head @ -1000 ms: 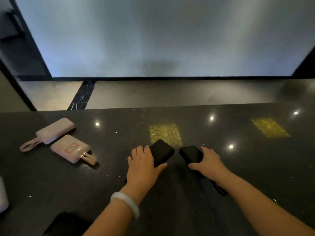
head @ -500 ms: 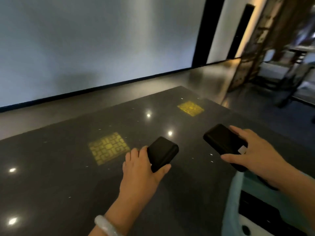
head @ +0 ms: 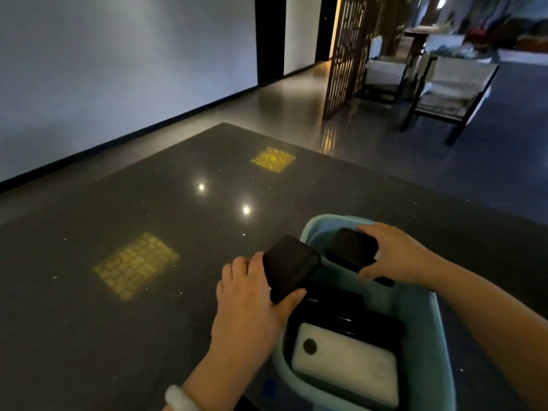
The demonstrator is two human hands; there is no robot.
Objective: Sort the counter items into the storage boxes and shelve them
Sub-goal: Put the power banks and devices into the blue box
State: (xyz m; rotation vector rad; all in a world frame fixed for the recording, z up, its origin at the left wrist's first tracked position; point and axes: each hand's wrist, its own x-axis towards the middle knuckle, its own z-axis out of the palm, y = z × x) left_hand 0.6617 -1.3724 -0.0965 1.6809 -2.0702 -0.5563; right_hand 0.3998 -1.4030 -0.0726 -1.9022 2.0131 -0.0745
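My left hand [head: 252, 304] grips a black power bank [head: 290, 266] and holds it over the left rim of a light blue storage box [head: 439, 345]. My right hand [head: 397, 256] grips a second black power bank [head: 351, 247] above the far end of the same box. Inside the box lie a white power bank [head: 347, 363] and several black ones [head: 347, 314]. The box stands on the dark speckled counter [head: 148, 321] at the lower right.
Two yellow patterned light patches [head: 136, 265] show on the counter. Beyond the counter's far edge are a polished floor, a wooden lattice screen [head: 347, 54] and chairs [head: 450, 84] at the upper right. A pale wall fills the upper left.
The view has swung right, off the pink power banks and onto the blue box. Both hands have carried their black power banks rightward and now hold them over the box.
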